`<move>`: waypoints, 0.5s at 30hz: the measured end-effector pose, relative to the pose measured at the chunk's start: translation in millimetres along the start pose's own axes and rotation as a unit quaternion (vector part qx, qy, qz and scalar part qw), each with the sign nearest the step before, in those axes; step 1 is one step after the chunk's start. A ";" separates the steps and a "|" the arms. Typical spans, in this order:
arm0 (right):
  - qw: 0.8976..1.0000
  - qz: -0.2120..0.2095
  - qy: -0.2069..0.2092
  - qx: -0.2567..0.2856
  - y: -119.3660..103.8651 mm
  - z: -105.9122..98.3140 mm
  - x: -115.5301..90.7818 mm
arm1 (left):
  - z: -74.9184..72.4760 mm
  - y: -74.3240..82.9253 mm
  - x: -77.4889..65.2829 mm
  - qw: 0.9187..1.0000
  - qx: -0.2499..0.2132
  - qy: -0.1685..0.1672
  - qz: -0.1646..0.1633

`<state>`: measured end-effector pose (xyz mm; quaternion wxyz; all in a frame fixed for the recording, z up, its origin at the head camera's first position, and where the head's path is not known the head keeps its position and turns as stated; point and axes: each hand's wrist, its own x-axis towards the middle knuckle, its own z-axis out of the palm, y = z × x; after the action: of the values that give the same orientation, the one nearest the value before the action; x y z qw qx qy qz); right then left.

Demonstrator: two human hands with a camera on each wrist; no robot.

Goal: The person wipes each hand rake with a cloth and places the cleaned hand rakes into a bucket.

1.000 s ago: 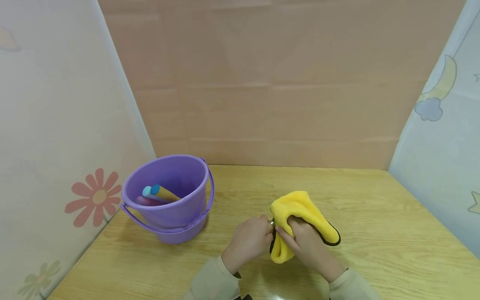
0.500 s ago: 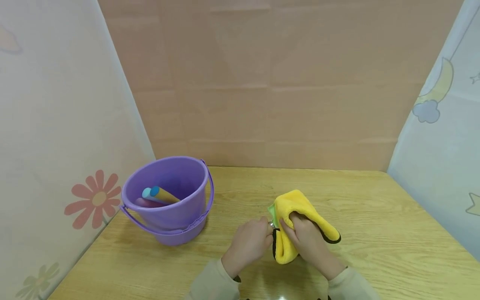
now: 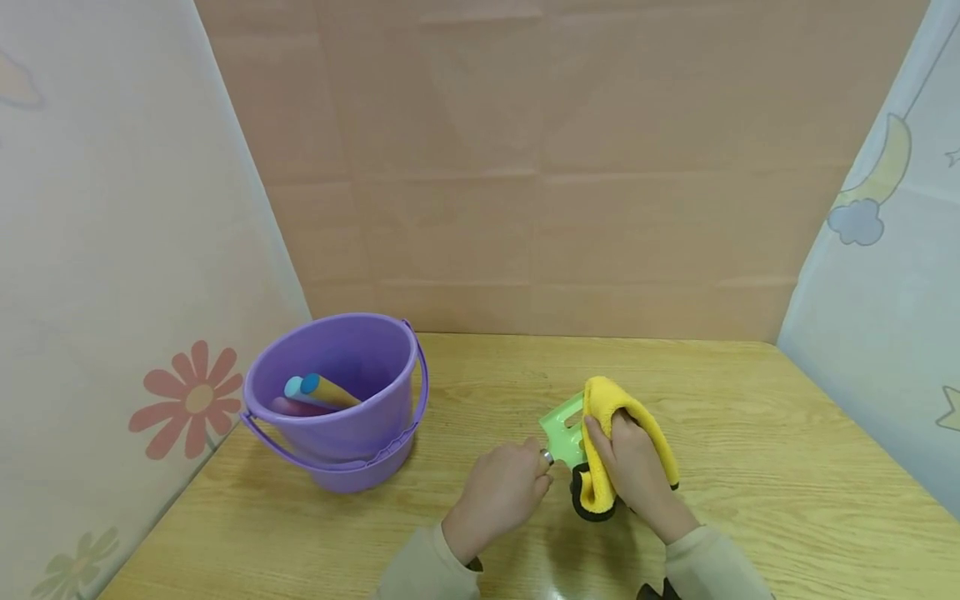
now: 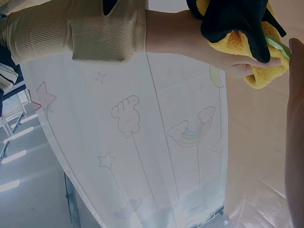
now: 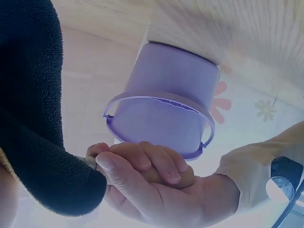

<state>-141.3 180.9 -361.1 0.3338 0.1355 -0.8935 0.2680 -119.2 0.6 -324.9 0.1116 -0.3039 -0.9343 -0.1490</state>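
Note:
My left hand (image 3: 501,487) grips the wooden handle (image 5: 159,178) of a small garden tool with a metal collar. Its green head (image 3: 561,433) has a slot through it and is partly covered; whether it is a rake or a shovel I cannot tell. My right hand (image 3: 637,467) holds a yellow cloth (image 3: 600,408) with dark edging, folded against the head's right side. The cloth's dark underside (image 5: 33,95) fills the left of the right wrist view. In the left wrist view, the cloth (image 4: 266,76) wraps over the right fingers, with a green sliver beside it.
A purple bucket (image 3: 348,442) with its handle lowered stands at the left on the wooden table (image 3: 750,417). Several tubular pieces lie in it, including a yellow one with a blue end (image 3: 326,390). Printed sheets border both sides, and a tan sheet (image 3: 525,208) stands behind.
My right hand and the cloth have moved right along the tool's head, uncovering more of the green. My left hand stays nearly in place on the handle. The bucket has not moved.

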 end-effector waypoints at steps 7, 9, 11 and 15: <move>0.998 0.033 0.019 0.041 2.2 -1.0 0.1 | -2.8 2.3 -1.8 1.000 0.003 -0.016 -0.002; 0.997 0.045 0.020 0.059 2.3 -1.9 -0.5 | -3.5 2.7 -2.8 1.000 0.003 -0.015 -0.001; 0.995 0.062 0.016 0.073 1.4 -2.9 -0.8 | -4.0 2.9 -3.7 1.000 0.004 -0.011 0.003; 0.987 0.112 0.006 0.116 -0.4 -5.9 -2.0 | -4.3 2.7 -5.6 1.000 0.003 -0.011 0.014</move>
<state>-136.6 184.1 -358.6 0.2890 0.0708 -0.8638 0.4065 -112.6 -1.8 -322.0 0.1039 -0.3185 -0.9316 -0.1412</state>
